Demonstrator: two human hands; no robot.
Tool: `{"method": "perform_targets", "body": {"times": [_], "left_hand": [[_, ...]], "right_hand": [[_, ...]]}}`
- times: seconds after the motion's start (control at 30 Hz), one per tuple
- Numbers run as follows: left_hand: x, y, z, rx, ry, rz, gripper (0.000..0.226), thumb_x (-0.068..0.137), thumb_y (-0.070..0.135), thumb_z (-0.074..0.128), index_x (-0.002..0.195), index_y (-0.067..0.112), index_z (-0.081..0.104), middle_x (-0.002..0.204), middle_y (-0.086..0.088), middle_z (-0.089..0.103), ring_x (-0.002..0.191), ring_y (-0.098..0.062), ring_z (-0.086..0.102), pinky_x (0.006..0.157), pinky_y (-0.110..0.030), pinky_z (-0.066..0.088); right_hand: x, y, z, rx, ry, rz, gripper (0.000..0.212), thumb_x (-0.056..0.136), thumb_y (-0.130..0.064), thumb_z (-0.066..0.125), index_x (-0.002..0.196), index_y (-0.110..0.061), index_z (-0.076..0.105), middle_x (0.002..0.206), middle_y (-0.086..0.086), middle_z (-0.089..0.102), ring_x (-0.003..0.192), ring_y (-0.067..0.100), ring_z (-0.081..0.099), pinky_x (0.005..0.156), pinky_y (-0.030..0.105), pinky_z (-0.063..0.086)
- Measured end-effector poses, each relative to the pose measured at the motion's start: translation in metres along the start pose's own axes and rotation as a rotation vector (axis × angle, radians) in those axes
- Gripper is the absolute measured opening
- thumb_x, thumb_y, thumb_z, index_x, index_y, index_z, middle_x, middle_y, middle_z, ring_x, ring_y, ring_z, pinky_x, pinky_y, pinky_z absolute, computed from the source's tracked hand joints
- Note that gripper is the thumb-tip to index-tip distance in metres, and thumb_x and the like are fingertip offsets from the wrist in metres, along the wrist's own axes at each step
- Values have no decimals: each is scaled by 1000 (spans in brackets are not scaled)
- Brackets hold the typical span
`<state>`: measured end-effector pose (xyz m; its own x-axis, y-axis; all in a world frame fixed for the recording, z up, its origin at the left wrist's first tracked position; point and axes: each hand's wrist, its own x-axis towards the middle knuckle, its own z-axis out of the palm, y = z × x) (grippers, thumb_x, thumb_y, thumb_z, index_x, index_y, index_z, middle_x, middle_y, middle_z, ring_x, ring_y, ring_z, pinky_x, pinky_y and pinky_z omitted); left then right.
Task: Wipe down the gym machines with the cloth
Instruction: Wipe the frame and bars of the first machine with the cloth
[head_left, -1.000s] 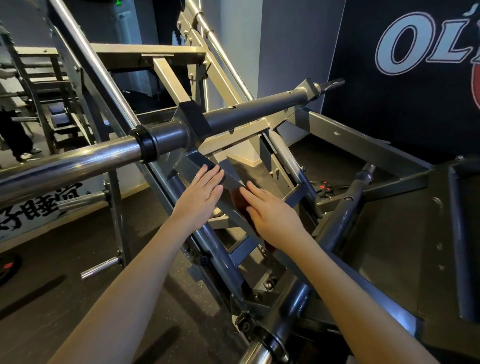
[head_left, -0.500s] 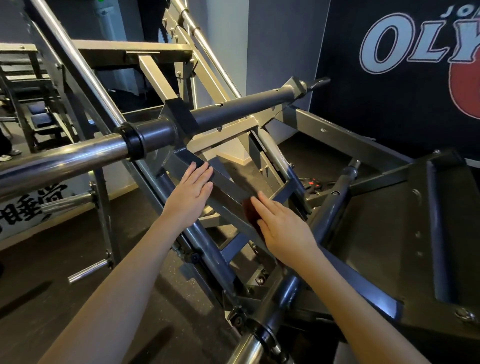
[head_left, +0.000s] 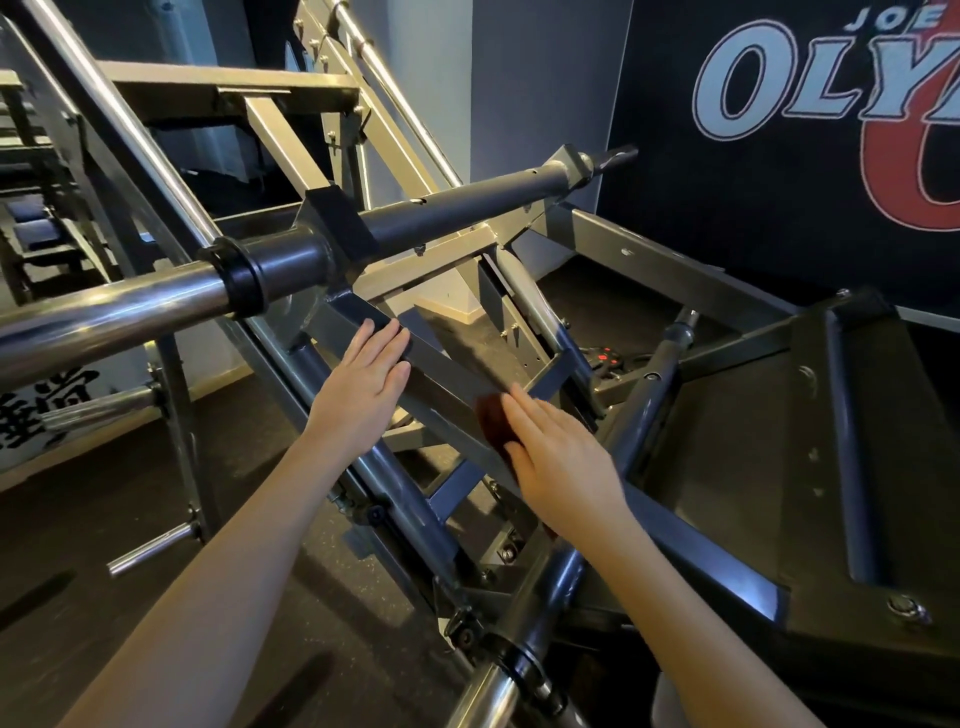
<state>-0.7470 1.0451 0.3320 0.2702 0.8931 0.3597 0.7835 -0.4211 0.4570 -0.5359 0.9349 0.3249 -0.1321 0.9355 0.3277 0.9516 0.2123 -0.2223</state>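
Hands (head_left: 363, 387) (head_left: 563, 467), two; cloth (head_left: 492, 422), one.

— What's the right hand (head_left: 563, 462) doing?
— It's pressing a dark red cloth (head_left: 492, 422) flat against the machine's slanted grey bar (head_left: 447, 383).
— And the left hand (head_left: 363, 387)?
— It's resting, fingers straight, higher up that bar.

The left hand (head_left: 363, 387) and right hand (head_left: 558, 457) are bare; both forearms (head_left: 234, 545) are bare as far as they show.

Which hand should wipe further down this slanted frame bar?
Right. The right hand presses the dark red cloth flat on the frame bar; the left hand rests bare higher up it.
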Motion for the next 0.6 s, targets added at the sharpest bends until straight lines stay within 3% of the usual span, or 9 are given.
{"method": "perform_targets", "body": {"times": [0.1,0.27,0.43,0.6], "left_hand": [[-1,0,1,14,23,9,48,106,33,24,153,21,22,162,9,12,148,-6,-6,115,-24,-3],[-1,0,0,6,4,16,48,107,32,23,153,21,22,162,8,12,149,-7,-5,115,-23,-4],[-1,2,1,-17,2,-11,48,106,32,23,153,22,22,162,9,11,148,-7,-6,116,-24,-5],[-1,3,0,-36,10,8,48,106,31,23,153,20,23,162,8,13,149,-7,-5,116,-23,-5]], "right_hand": [[44,-23,6,32,5,-61,50,102,-27,43,149,-20,31,157,-2,29,139,15,34,112,30,28],[25,-12,7,44,11,-67,51,100,-24,47,149,-25,32,156,-6,30,143,15,27,115,29,18],[-27,19,11,-29,129,-6,56,87,-15,69,139,-17,50,143,1,51,129,23,50,102,33,28],[37,-18,10,39,58,-79,46,101,-24,47,146,-19,39,150,-1,41,132,17,43,107,29,34]]}}
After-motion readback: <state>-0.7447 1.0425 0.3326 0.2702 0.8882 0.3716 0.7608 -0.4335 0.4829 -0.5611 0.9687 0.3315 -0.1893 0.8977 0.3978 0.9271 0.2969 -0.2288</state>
